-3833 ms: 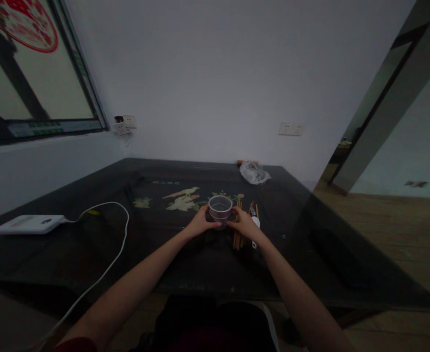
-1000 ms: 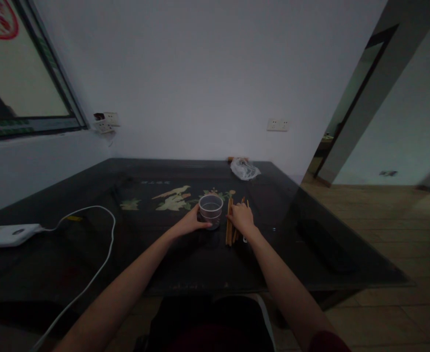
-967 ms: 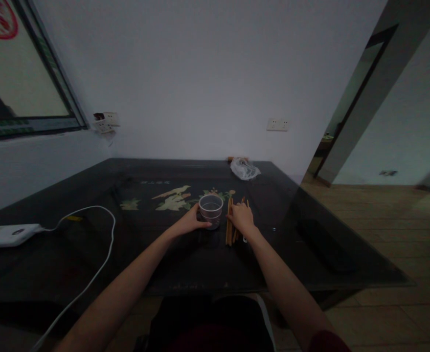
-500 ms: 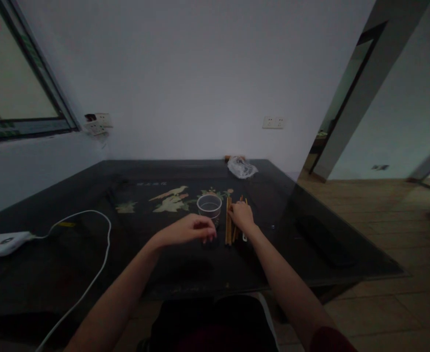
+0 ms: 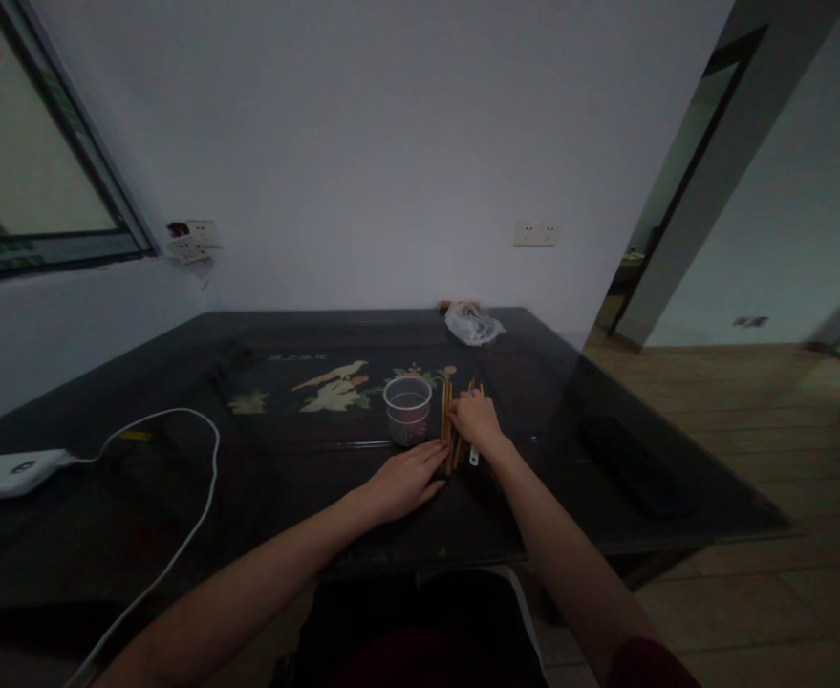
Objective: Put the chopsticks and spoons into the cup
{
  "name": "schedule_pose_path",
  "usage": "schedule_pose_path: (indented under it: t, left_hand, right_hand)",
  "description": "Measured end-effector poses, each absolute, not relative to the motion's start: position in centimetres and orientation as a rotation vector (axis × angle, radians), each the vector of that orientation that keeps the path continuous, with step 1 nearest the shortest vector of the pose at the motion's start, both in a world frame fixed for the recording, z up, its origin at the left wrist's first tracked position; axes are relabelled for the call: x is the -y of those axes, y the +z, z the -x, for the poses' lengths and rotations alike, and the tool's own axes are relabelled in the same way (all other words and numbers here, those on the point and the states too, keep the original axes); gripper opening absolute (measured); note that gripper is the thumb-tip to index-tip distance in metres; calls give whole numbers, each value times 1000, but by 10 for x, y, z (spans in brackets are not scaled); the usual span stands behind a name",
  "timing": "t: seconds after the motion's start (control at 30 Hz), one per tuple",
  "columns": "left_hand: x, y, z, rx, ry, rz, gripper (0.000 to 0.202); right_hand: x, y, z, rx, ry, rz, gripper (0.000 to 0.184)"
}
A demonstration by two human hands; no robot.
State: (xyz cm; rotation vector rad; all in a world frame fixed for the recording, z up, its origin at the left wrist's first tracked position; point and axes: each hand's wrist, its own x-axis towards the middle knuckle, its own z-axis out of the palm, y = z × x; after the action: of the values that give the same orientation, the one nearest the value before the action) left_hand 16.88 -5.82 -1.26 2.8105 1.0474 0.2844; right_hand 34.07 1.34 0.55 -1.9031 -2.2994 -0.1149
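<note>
A clear plastic cup stands upright on the dark glass-topped table. Just right of it lies a bundle of wooden chopsticks, running front to back. My left hand rests flat on the table in front of the cup, fingers stretched toward the near ends of the chopsticks, holding nothing. My right hand lies curled over the chopsticks, fingers bent onto them. A small white item peeks out below that hand.
A white device with a white cable lies at the left. A crumpled plastic bag sits at the table's far edge. A flower and bird picture shows under the glass. Wooden floor and a doorway lie to the right.
My left hand let go of the cup, lifted, and came down flat on the table nearer me. My right hand stayed on the chopsticks. The view shifted slightly.
</note>
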Motion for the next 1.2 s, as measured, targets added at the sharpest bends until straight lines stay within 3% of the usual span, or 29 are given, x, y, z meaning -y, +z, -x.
schedule_pose_path:
  t: [1.2]
  left_hand:
    - [65,-13,-168,-1147,262,-2809,54]
  right_hand:
    - [-66,3,-303,2265,-73,2110,30]
